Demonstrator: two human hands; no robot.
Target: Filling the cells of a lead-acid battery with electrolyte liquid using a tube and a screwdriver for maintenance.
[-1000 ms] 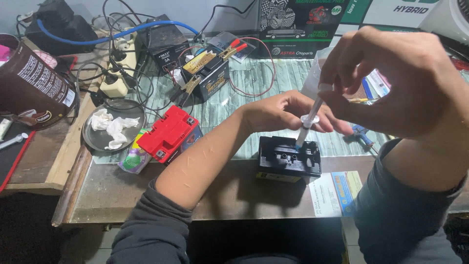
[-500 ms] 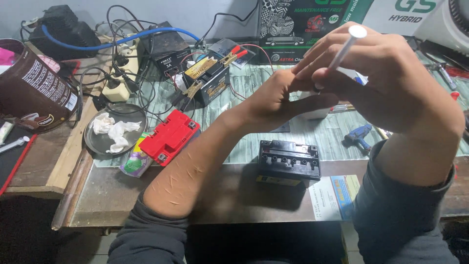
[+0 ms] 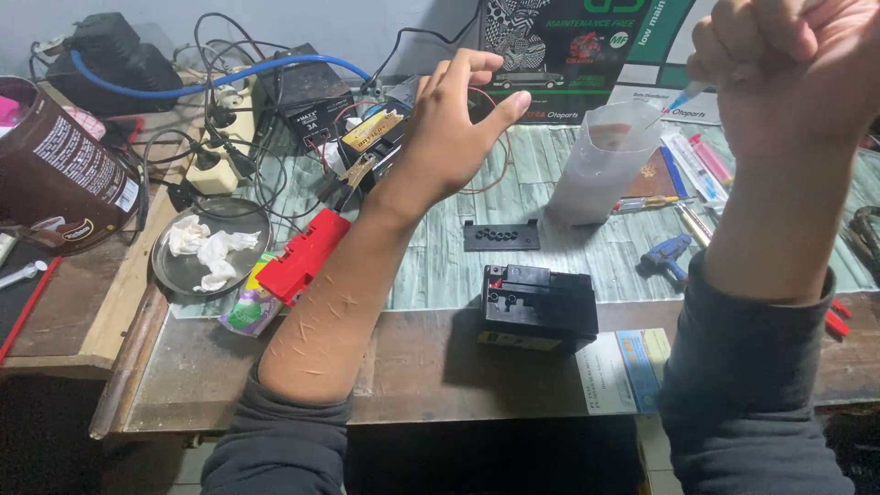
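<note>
Gripping a thin dropper-like tool in a closed fist, your right hand is raised high at the top right of the view, with only the tool's bluish tip poking out on the left of the fist, above the translucent plastic cup. That cup stands on the green-planked table surface, just behind a flat black cap strip with a row of small holes. Nearer to you, at the table's front edge, sits the small black battery, apart from both hands. Your left hand hovers open, fingers spread and slightly curled, holding nothing, above a tangle of wires and a second battery with a yellow label. Beside your left forearm lies a red plastic block, and further left a round metal dish holds crumpled white tissue. A brown cylindrical can lies tilted at the far left, and a blue hose curves along the back. To the right of the cup lie pens and a small blue tool.
</note>
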